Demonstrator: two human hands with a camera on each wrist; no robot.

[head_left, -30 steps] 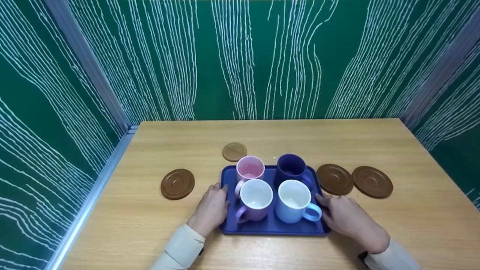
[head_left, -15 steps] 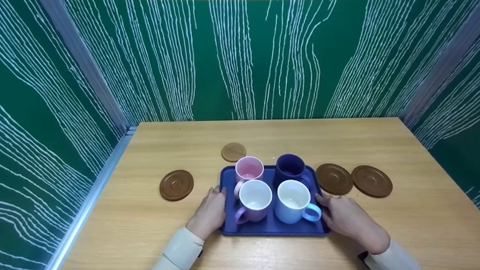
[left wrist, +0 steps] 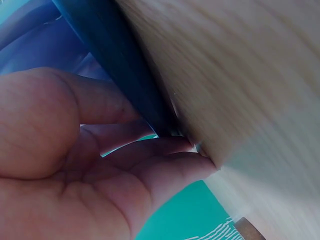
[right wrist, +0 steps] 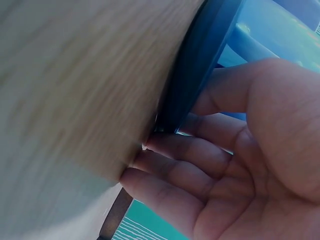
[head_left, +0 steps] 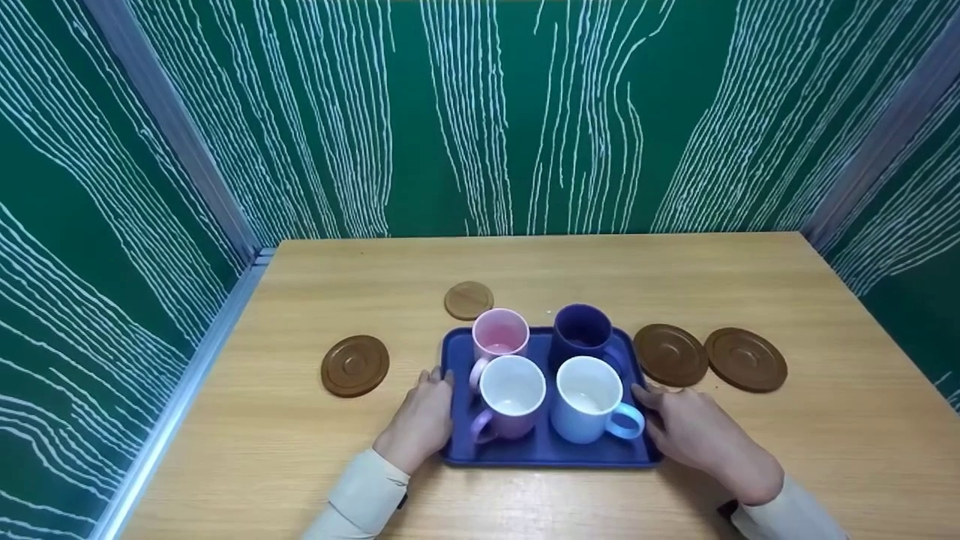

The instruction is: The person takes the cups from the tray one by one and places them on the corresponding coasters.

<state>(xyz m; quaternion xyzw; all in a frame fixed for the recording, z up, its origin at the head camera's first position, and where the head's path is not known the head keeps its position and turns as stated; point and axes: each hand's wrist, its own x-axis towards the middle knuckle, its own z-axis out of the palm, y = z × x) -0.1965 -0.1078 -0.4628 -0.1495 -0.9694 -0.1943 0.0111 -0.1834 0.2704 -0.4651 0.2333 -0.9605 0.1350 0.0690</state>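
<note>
A wooden table (head_left: 570,274) holds everything. The blue tray (head_left: 544,454) sits on it, between the hands. It looks stiff, and likely heavy when loaded; its two short sides seem best to hold. The left hand (head_left: 420,420) and right hand (head_left: 694,431) each pinch one side, thumb and fingers only a rim apart. The pink mug (head_left: 484,346), dark blue mug (head_left: 559,351), purple mug (head_left: 517,427) and light blue mug (head_left: 577,421) may slide or break. Four flat discs (head_left: 355,366) lie around.

sleeves (head_left: 364,491): pale off-white | small dark piece (head_left: 726,510): one per sleeve
</note>
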